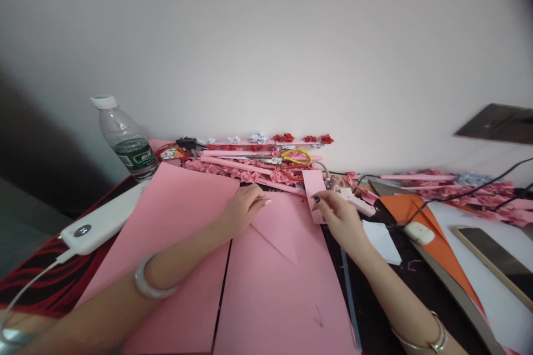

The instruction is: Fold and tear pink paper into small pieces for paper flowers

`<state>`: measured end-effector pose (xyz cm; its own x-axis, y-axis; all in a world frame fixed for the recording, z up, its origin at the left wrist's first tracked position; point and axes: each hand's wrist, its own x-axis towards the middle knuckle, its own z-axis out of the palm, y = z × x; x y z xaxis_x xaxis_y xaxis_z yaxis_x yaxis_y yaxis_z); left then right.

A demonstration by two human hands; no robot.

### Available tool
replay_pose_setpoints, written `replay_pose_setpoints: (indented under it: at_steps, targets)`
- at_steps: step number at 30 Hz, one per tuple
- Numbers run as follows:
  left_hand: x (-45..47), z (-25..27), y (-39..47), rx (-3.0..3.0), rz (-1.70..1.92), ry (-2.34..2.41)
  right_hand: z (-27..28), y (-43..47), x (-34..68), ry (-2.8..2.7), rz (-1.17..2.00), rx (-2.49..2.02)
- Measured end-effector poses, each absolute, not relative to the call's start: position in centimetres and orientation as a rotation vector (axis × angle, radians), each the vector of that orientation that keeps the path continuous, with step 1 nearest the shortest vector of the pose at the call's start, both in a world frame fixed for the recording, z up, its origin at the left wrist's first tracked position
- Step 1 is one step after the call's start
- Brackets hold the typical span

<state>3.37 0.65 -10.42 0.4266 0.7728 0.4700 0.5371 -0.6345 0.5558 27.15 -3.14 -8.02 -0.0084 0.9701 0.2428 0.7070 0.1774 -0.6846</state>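
Observation:
My left hand (246, 208) is closed in a pinch at the top of a pink paper triangle (278, 241), which lies over a large pink sheet (287, 299). To the right, my right hand (339, 219) has its fingers closed at a narrow pink paper strip (313, 183); its thumb and fingertips overlap the strip's right edge. How firmly the strip is gripped is partly hidden by the fingers. A second large pink sheet (183, 205) lies under my left forearm.
Pink paper flower stems (241, 163) and yellow-handled scissors (297, 155) lie along the wall. A water bottle (135, 150) and white power bank (104, 219) are left. A glue gun (356, 202), white paper (381, 241), earbud case (419, 233) and phone (497, 258) are right.

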Motion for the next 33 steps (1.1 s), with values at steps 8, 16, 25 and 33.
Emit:
replay_pose_setpoints:
  at_steps: [8, 16, 25, 33]
  targets:
    - [3.5, -9.8, -2.1, 2.5, 1.112, 0.683, -8.9, -4.5, 24.2, -1.538, 1.368, -1.255]
    - [3.3, -8.2, -2.3, 2.38, 1.061, 0.932, -9.2, -4.2, 25.9, -1.183, 1.32, -1.227]
    - [4.0, -10.0, -1.1, 1.38, 0.774, 0.73, -9.7, -4.4, 25.3, -1.076, 1.207, -1.137]
    - [2.7, -9.9, -0.6, 1.342, 0.575, 0.924, -10.1, -4.2, 25.7, -1.085, 1.426, -1.148]
